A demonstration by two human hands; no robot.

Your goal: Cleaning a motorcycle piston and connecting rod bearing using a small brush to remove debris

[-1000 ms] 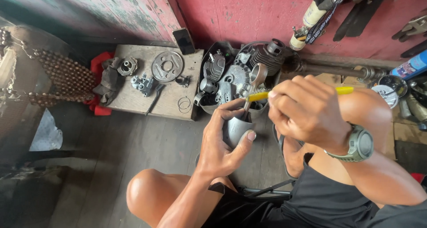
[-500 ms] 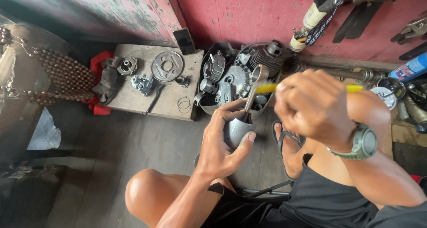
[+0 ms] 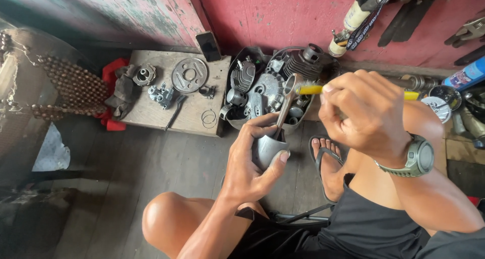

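at the far left we see a beaded mat [image 3: 65, 84] by the wall, then a red cloth [image 3: 112, 77] and a grey rag [image 3: 124, 89] at the edge of a low wooden surface [image 3: 194, 118]. on that surface lie small metal parts, a round disc [image 3: 189, 75] and two thin rings [image 3: 208, 118], with a dark phone [image 3: 208, 45] leaning at its back edge against the wall. just beside it sits a dark tub [image 3: 237, 123] full of engine parts, a finned cylinder [image 3: 303, 63] among them. in front of the tub our left hand [image 3: 252, 160] is closed around a grey piston [image 3: 268, 150], thumb pressed on its skirt, and a rod [image 3: 285, 101] rises from the piston, tilted toward the tub. our right hand [image 3: 366, 115], a watch [image 3: 417, 158] on its wrist, is clenched around a yellow tool [image 3: 309, 89] whose tip meets the rod's upper end. below it a foot in a sandal [image 3: 323, 163] rests on the plank floor [image 3: 126, 188]. at the far right a blue can [image 3: 467, 76] lies near the red wall [image 3: 283, 16].
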